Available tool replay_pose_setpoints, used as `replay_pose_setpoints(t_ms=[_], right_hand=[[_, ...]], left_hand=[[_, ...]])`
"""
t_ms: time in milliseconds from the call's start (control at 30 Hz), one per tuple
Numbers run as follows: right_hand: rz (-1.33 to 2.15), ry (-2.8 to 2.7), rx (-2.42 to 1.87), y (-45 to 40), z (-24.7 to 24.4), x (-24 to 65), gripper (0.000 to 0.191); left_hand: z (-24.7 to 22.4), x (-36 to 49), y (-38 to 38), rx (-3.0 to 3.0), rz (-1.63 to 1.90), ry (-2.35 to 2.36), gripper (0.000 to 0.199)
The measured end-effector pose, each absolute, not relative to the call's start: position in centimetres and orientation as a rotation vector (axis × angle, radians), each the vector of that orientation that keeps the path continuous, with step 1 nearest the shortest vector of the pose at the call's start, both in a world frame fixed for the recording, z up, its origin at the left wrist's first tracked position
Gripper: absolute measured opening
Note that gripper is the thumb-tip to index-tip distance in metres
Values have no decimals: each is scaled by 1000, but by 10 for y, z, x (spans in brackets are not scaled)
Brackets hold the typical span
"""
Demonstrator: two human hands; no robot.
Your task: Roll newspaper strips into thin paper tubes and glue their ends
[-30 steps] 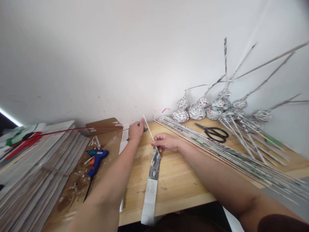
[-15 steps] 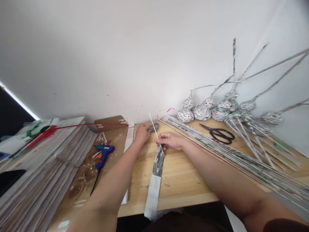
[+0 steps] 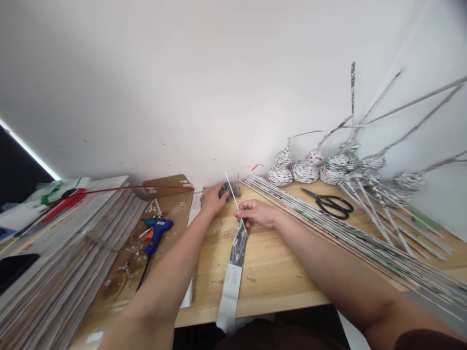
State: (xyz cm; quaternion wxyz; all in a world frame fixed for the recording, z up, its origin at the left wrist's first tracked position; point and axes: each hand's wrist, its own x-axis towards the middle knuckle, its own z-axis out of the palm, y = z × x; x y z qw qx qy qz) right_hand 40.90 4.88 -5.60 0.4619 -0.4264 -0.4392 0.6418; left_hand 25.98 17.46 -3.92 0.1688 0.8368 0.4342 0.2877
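My right hand (image 3: 255, 213) pinches a newspaper strip (image 3: 233, 272) at the point where it is rolled round a thin white stick (image 3: 231, 188). The stick slants up and left out of my fingers, while the flat, printed lower part of the strip runs down over the table's front edge. At the back of the table my left hand (image 3: 214, 198) is on a crumpled grey cloth (image 3: 228, 191), thumb and fingers closed about its left side.
Many rolled paper sticks (image 3: 328, 233) lie right of my hands, with black scissors (image 3: 333, 204) behind them. Woven paper gourds (image 3: 280, 167) line the wall. Leftward are a blue glue gun (image 3: 157, 236), a white paper strip (image 3: 196, 206) and stacked paper (image 3: 91, 253).
My left hand has shifted slightly up and left, and the grey cloth looks more bunched up. My right hand keeps its pinch on the newspaper strip in nearly the same place.
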Motion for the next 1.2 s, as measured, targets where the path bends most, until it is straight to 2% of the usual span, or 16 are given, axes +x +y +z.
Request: replay_pose_setpoints(t_ms=[233, 367, 433, 667, 867, 1200], right_hand=[[1567, -1087, -1045, 48, -57, 409, 37], [1506, -1159, -1069, 44, -52, 405, 36], [1468, -1202, -1060, 42, -48, 402, 34], [1331, -1228, -1119, 36, -38, 398, 35], [1400, -1215, -1135, 35, -37, 398, 34], [1423, -1217, -1189, 34, -37, 395, 33]], left_hand=[[-19, 232, 136, 1827, 874, 1289, 36], [-10, 232, 92, 1026, 657, 962, 36], [-9, 235, 75, 898, 558, 825, 33], [-29, 236, 64, 940, 507, 727, 35], [-35, 224, 69, 959, 410, 611, 27], [-41, 223, 63, 1169, 312, 661, 35]])
